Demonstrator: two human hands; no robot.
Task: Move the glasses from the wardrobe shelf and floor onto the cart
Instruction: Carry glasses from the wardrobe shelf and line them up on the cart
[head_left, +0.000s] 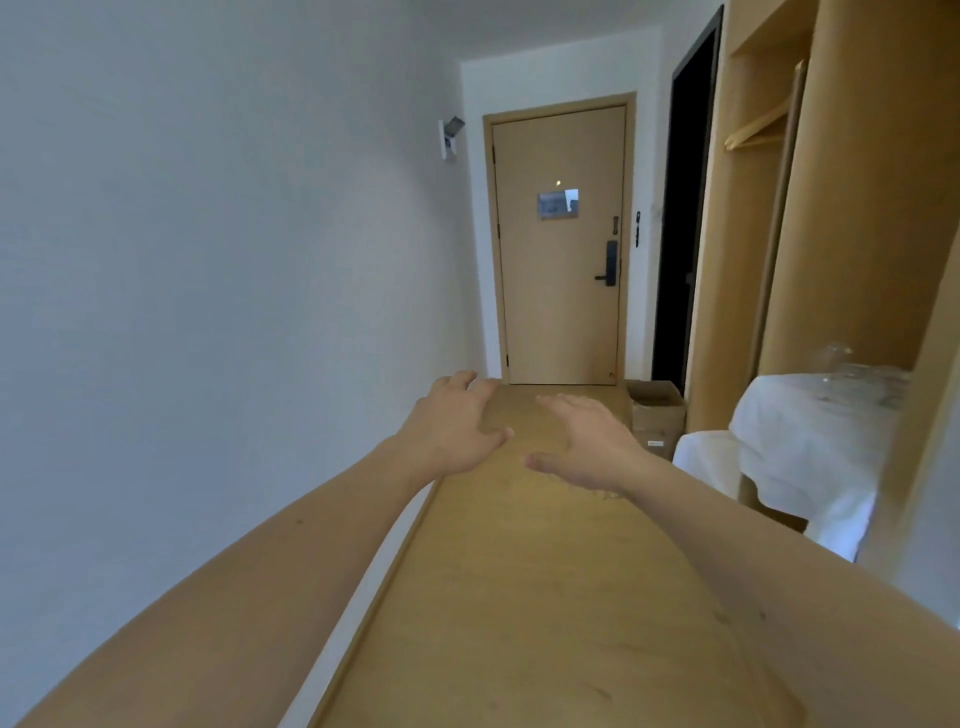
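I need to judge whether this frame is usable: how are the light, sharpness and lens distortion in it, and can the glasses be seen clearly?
Head view: soft, even daylight with no hard shadows. Wide-angle bending curves the wardrobe edges and stretches the forearms near the bottom. The left hand and right hand are slightly soft. The glasses on white cloth are faint, nearly lost against it.

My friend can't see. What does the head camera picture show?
Two empty hands, left hand and right hand, reach forward, open, over a wooden hallway floor toward a closed door. On the right, clear glasses sit on a white cloth beside a wooden wardrobe.
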